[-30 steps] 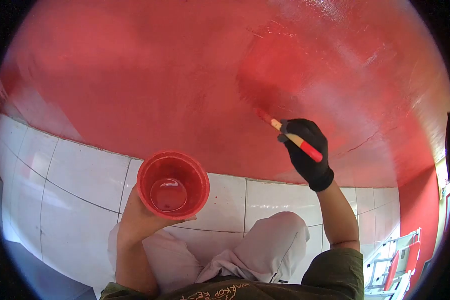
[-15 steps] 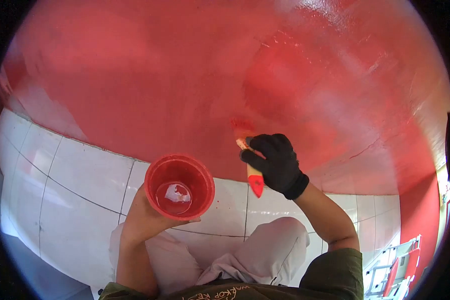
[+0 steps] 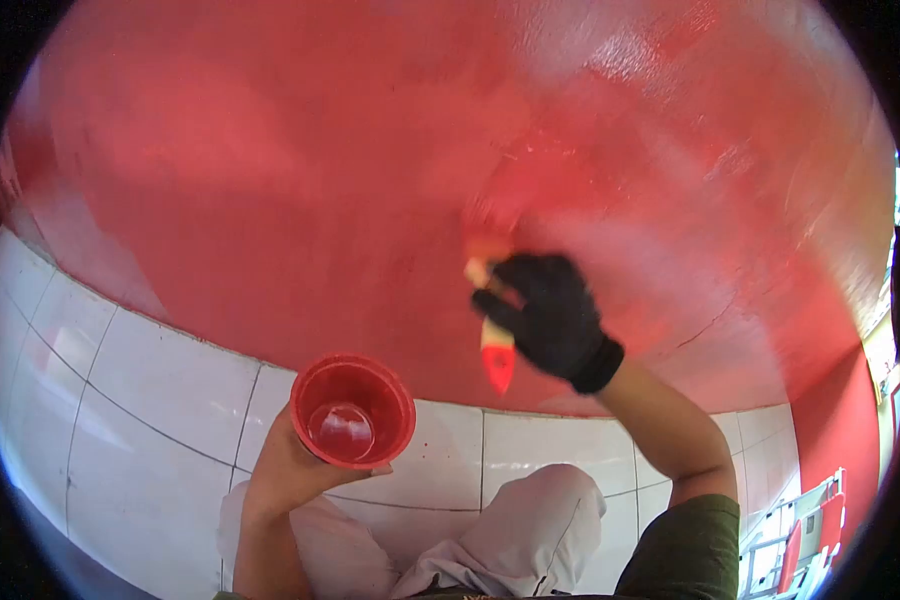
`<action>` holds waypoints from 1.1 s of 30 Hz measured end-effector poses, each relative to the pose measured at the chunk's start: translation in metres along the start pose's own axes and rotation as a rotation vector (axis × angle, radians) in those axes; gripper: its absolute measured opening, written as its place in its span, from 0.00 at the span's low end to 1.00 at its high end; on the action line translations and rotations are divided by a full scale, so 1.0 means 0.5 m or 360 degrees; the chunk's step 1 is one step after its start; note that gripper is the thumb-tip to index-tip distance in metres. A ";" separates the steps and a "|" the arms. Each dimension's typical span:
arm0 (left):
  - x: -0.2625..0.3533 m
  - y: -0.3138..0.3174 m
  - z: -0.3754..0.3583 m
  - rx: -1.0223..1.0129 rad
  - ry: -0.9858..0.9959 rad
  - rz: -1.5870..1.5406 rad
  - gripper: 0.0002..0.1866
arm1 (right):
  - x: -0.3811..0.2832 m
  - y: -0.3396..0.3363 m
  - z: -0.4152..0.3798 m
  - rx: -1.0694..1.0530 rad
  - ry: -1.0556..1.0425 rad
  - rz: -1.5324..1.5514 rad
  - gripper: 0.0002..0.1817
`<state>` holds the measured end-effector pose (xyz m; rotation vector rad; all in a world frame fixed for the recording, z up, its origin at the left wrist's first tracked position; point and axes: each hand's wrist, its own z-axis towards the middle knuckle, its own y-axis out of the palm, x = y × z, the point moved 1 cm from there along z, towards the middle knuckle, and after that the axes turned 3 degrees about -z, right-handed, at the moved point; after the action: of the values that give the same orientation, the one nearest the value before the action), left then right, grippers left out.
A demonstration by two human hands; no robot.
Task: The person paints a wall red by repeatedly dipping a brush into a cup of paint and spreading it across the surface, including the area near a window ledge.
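My left hand (image 3: 300,463) is bare and wrapped round a red cup (image 3: 395,412), held upright with its mouth toward the camera; a pale, shiny patch shows at its bottom. In a black glove, my right hand (image 3: 550,315) grips a paintbrush (image 3: 497,345) with a pale handle and a red pointed end. The brush's bristle end is blurred and lies against the red wall (image 3: 300,180). Wet, glossy red paint shows on the wall above and right of the brush.
White floor tiles (image 3: 170,365) run along the wall's foot, with small red drops near the cup. My bent knees in pale trousers (image 3: 530,510) are below. A metal frame with red parts (image 3: 795,545) stands at the lower right.
The wall's foot and the cup sit lower in view. My right hand with the brush has moved up along the wall relative to its foot. Both hands keep their hold.
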<state>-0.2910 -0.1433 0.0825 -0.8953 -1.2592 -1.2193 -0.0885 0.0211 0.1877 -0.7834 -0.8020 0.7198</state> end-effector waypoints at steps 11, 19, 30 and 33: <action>-0.004 0.005 0.012 -0.0001 0.0062 -0.0011 0.41 | 0.118 -0.177 0.130 0.1164 -0.0217 -0.0213 0.05; 0.001 0.014 0.022 0.0119 -0.0001 -0.0071 0.39 | 0.008 0.091 0.008 0.0108 -0.0291 0.0213 0.07; -0.035 0.047 0.057 0.0051 0.0090 -0.0129 0.38 | 0.148 -0.074 0.013 0.0985 0.0284 -0.0171 0.08; -0.014 0.067 0.068 -0.0023 -0.0007 -0.0083 0.38 | 0.051 0.064 -0.091 -0.0088 0.0375 0.0401 0.13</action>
<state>-0.2643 -0.1032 0.0849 -0.8807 -1.2855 -1.2694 -0.0462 0.0432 0.1493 -1.0106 -0.5166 0.8134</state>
